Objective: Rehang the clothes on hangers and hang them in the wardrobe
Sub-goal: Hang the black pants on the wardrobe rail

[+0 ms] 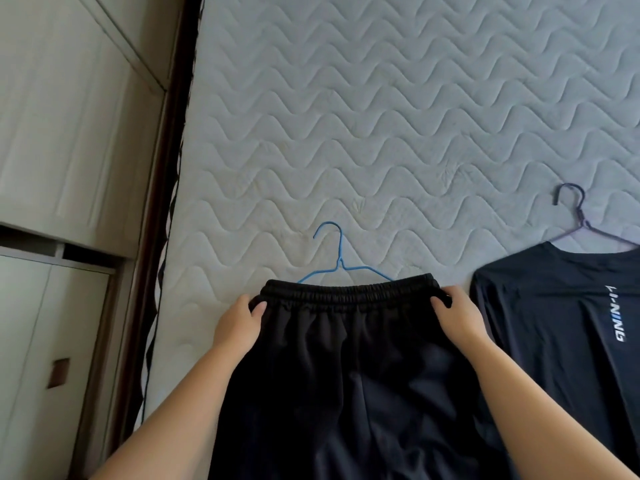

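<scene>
Black pants (346, 375), cut off below, hide most of the blue hanger (339, 262).

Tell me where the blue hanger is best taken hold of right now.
Probably the twisted neck below the hook of the blue hanger, coming from above: only hook and neck lie bare on the mattress, while its shoulders run under the waistband of the black garment.
</scene>
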Demonstrator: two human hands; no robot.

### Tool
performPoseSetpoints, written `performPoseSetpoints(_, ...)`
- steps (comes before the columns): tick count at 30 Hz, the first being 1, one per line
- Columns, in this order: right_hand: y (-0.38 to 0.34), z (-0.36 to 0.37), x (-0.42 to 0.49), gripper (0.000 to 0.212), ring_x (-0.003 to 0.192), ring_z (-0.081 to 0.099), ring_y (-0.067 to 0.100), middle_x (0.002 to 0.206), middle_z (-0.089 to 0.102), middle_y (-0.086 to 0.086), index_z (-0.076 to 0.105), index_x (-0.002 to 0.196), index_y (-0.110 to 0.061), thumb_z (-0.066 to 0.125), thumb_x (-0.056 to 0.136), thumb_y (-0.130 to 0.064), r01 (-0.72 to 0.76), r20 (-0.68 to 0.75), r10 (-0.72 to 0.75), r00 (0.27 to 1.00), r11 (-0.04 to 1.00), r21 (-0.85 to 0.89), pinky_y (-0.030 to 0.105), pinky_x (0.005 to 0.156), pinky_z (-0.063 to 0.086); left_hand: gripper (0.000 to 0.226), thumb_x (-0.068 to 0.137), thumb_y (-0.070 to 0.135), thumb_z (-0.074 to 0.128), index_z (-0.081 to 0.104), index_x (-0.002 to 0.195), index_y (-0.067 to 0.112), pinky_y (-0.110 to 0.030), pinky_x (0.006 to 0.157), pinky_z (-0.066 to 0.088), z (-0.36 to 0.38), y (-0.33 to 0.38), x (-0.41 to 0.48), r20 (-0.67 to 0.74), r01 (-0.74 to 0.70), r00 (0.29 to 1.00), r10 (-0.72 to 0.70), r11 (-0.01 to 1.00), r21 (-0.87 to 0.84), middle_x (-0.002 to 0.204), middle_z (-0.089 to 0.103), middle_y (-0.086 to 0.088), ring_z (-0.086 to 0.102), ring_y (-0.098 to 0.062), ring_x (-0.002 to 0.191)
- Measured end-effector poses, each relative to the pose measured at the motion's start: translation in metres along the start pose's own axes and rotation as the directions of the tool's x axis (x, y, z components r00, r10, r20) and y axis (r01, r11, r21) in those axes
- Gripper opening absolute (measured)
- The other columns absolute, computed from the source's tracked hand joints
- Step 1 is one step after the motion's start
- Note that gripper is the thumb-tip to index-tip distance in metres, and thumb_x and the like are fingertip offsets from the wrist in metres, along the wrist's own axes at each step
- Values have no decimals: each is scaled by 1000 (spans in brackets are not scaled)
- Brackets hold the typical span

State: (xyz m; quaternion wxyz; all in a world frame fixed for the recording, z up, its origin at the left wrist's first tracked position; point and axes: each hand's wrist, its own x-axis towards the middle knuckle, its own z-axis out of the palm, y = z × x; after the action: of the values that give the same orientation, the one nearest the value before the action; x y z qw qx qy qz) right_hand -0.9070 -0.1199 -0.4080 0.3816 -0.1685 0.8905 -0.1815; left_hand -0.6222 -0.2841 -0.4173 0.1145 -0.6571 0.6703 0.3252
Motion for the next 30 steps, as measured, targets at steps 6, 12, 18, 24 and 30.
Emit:
performPoseSetpoints(6,18,-10,-65,36,110,55,28,124,58,10,49,125,-10,49,91,-22,-54,47,47,998,988,147,39,90,45,27,94,35,42,52,97,9,-34,65,43,-28,-27,-84,7,-2,1000,3,997,-82,80,58,-4,56,-23,76)
performPoseSetpoints(12,70,-14,-142,34,103,56,28,114,61,10,54,121,-10,51,88,-17,-138,83,127,988,979,148,34,83,42,29,95,34,41,52,106,10,-31,71,43,-9,-59,-179,91,76,993,-72,996,-42,93,62,-5,59,-24,86)
performPoseSetpoints(18,148,-24,-217,31,94,60,26,103,63,9,58,115,-9,55,85,-12,-254,150,228,962,949,187,42,89,49,43,95,36,41,44,128,10,-33,92,43,23,-89,-277,191,190,964,-186,982,-3,127,55,-10,52,-28,116)
performPoseSetpoints(24,185,-36,-274,29,87,57,28,96,59,13,58,115,-3,55,86,-6,-256,142,226,964,934,249,38,82,48,39,95,37,41,46,123,11,-28,78,40,27,-103,-339,193,129,974,-122,991,-20,123,57,-8,54,-26,110)
performPoseSetpoints(30,194,-29,-322,25,85,56,25,96,62,13,60,110,-3,54,86,-4,-149,125,119,985,951,271,33,78,43,37,93,37,44,50,119,11,-32,81,40,13,-135,-373,85,53,995,-46,995,-79,122,58,-9,53,-29,112)
